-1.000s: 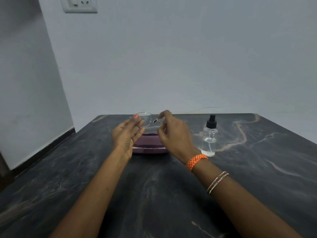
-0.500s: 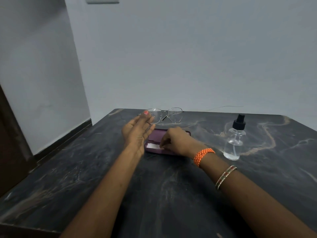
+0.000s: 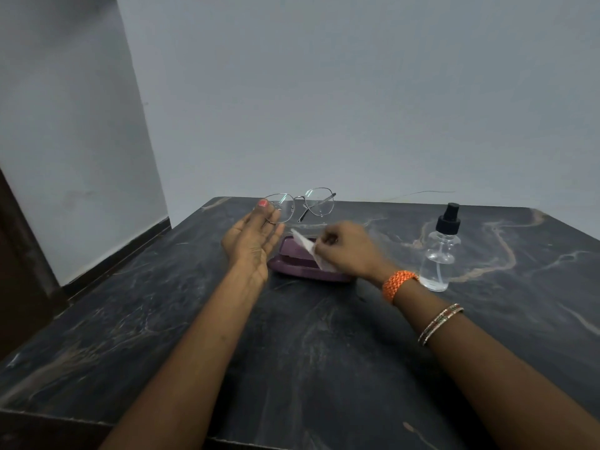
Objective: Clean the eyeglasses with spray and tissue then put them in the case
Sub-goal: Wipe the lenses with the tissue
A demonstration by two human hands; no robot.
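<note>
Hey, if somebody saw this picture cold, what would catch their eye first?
Probably the wire-rimmed eyeglasses held up by the left hand at the far side of the dark marble table. Next, the right hand pinching a white tissue above the purple case, and the clear spray bottle standing to its right.

Thin metal eyeglasses, matt marble table

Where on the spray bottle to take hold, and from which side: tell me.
Grip the spray bottle around its clear round body, below the black pump cap. Come from its left, the side nearest the right hand. It stands upright on the table, clear of the purple case, so a sideways wrap suits it and leaves the pump free.
</note>
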